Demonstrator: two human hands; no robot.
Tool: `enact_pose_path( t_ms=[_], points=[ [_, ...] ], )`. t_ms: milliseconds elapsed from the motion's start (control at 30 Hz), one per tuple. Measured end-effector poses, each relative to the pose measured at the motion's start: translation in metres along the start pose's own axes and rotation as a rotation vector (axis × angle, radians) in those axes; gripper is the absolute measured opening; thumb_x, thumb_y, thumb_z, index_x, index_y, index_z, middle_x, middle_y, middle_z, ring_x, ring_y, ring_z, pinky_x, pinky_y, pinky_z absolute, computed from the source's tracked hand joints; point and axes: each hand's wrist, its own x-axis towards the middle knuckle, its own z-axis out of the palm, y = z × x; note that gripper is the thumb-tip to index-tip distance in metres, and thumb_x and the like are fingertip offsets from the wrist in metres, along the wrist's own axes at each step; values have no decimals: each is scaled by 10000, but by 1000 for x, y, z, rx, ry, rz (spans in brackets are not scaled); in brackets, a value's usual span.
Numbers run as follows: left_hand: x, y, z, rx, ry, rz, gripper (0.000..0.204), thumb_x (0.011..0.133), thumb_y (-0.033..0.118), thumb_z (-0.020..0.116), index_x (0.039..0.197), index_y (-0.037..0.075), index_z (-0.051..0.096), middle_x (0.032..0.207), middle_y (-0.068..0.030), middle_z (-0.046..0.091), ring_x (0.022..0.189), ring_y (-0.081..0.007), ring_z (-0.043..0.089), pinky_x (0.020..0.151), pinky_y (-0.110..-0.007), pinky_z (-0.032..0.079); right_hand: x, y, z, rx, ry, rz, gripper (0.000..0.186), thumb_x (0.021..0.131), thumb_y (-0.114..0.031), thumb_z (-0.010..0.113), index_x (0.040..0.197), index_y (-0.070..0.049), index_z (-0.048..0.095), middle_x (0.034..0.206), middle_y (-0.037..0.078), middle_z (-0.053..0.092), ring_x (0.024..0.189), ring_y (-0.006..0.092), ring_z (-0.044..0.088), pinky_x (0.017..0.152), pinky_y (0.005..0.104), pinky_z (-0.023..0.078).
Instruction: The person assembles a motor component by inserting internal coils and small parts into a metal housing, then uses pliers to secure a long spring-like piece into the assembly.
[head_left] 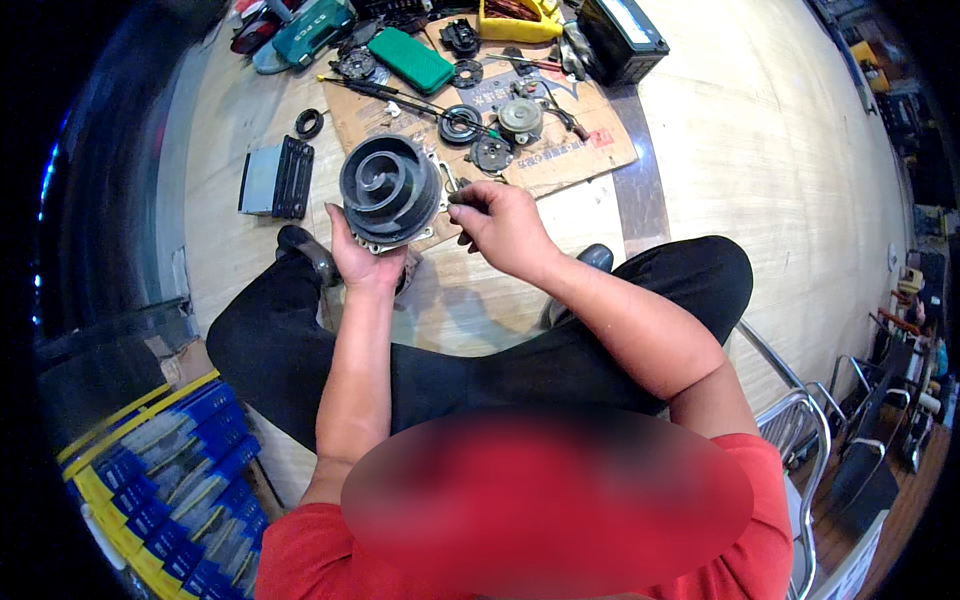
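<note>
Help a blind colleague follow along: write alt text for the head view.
A bare left hand holds a dark, spiral-centred round part; the right hand is bunched just to its right. Beyond, a green box and several round parts lie on cardboard.

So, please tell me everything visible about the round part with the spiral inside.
The round part is dark grey, metallic-looking, with a spiral wall inside a circular rim and paler, uneven edging below. Its open face points toward the camera. The left hand holds it above the floor; whether the right hand, beside its edge, touches it is unclear.
</note>
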Motion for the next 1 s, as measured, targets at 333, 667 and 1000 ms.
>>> enact_pose_path(
  t_ms=[333,667,1000],
  points=[
    [4,-1,-17,-8,-171,-57,556,956,449,350,1297,50,536,1299,-159,573,1184,-333,562,1009,-494,457,20,-5,-15,587,-103,152,273,967,-147,557,1168,32,600,831,75,639,634,141,639,544,276,548],
    [-1,3,-17,46,-328,-15,617,1001,483,290,1271,-19,526,1210,-183,614,1120,-312,594,980,-452,479,13,-1,-22,728,-114,329,171,897,-183,591,915,-21,645,735,44,603,606,137,594,460,277,476],
    [3,7,-27,93,-356,-56,638,992,476,302,1286,-53,506,1219,-206,608,1123,-326,595,986,-454,471,7,2,-23,759,-115,430,155,901,-183,582,881,-34,622,759,68,634,648,147,629,519,262,513]
  ],
)
